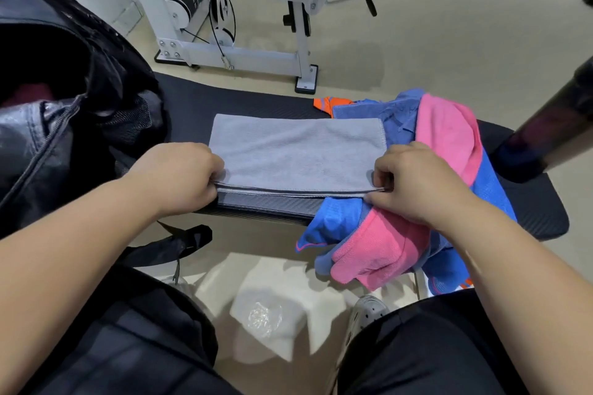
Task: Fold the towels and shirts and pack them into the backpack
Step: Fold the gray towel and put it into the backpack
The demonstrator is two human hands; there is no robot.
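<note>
A grey towel lies folded in half on a black padded bench, its doubled edges toward me. My left hand pinches the near left corner and my right hand pinches the near right corner. A black backpack stands open at the left, touching the bench. To the right is a loose pile: a pink towel, blue cloth and an orange-striped garment. Part of the pile hangs over the bench's front edge under my right wrist.
A white weight machine stands on the beige floor beyond the bench. A dark cylinder slants in at the right. A backpack strap dangles below the bench. My knees and a grey shoe are at the bottom.
</note>
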